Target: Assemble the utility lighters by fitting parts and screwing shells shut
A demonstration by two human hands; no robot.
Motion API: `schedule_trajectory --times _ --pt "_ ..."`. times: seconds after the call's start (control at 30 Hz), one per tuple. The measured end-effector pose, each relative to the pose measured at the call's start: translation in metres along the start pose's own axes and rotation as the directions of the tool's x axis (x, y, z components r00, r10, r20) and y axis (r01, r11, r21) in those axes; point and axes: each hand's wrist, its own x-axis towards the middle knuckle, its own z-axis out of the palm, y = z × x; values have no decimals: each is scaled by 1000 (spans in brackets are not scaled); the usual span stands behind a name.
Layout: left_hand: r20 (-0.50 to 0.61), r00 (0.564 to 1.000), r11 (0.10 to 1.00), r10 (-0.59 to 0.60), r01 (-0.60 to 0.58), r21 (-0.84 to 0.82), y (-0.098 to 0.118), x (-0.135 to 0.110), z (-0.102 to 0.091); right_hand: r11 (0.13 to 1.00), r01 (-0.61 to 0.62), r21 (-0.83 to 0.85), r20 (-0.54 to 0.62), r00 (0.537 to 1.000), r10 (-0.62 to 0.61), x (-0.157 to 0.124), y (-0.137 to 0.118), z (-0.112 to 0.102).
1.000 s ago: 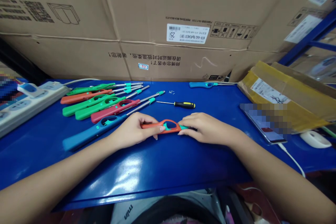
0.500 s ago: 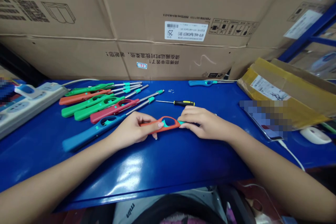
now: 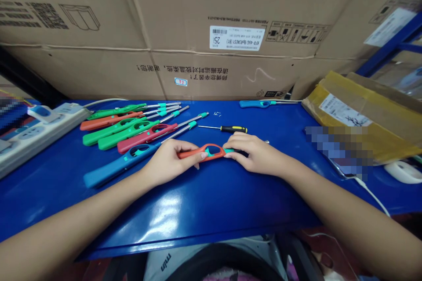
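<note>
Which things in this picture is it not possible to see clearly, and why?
Head view, all:
Held lighter: handle end, covered by the left hand.
Most of its rod: behind the right hand.
Phone: screen, hidden by pixel blocks.
Large box: top lettering, cut by the upper edge.

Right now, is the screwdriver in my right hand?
No, the screwdriver lies on the table; the right hand grips the orange lighter.

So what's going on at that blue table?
Someone is holding an orange lighter above the blue table. The left hand grips its handle, and the right hand pinches around the green collar at the other end. More lighters lie in a fanned row on the left, and a screwdriver lies just beyond the hands.
</note>
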Motion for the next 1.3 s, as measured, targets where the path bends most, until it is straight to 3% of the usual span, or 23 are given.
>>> schedule_trajectory --times 0.07,0.13,0.23,0.33,0.4,0.43,0.5,0.57,0.63,0.77,1.0,1.2,1.3 --pt "-41 999 999 36 -35 21 0 2 -4 993 -63 -95 -52 997 58 2 1 2" --pt "-66 997 999 36 -35 15 3 3 -10 965 -176 -196 -181 973 141 3 3 2" --pt "-29 1000 998 -2 0 -69 8 4 -15 915 -357 -189 -447 861 243 3 11 -1" --pt "-16 1000 993 -7 5 -115 11 4 -12 890 -425 -165 -629 740 237 2 18 -7" --pt "-90 995 994 -34 25 -103 11 7 -8 893 -414 -176 -674 712 197 2 18 -11" --pt "-122 992 997 -26 17 -75 11 10 -6 901 -394 -182 -663 726 184 2 18 -12" --pt "-171 984 998 52 -47 36 14 19 -6 914 -357 -194 -573 797 190 2 16 -11" --pt "-195 955 961 222 -180 212 19 35 -7 909 -361 -207 -425 870 249 2 14 -7" --pt "-143 908 864 393 -311 397 25 57 -7 898 -382 -218 -297 903 312 2 15 -1" --pt "10 908 809 418 -378 450 35 113 6 893 -396 -212 -223 910 350 3 19 8" --pt "199 894 743 401 -444 501 52 193 52 886 -433 -168 -206 894 398 4 21 10" --pt "294 883 651 367 -469 597 62 225 74 889 -437 -137 -179 894 412 3 18 8" --pt "270 883 598 385 -461 656 67 228 80 899 -418 -127 -169 903 396 2 16 7"
